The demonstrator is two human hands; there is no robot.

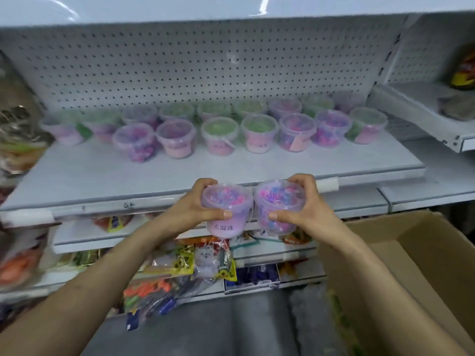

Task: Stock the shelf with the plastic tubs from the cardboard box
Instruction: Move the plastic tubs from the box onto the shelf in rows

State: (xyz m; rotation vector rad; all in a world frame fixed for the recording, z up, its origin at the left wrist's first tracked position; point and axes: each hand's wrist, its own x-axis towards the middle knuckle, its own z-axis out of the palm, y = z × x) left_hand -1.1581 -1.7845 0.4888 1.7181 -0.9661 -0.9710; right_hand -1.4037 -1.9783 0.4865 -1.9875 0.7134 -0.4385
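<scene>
two tubs, one crowded shelf

our left hand [198,201] grips one purple tub [226,209], right hand [303,204] another tub [279,205], touching, before the shelf [231,163] edge. we could bump the stocked rows [216,124] and topple them.

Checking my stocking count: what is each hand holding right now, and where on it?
Left hand grips a purple tub round its lidded rim; right hand grips a second tub the same way.

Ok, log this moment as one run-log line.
phase: stocking | left hand: holds left tub | right hand: holds right tub | tubs: side by side before shelf | box: lower right
</scene>
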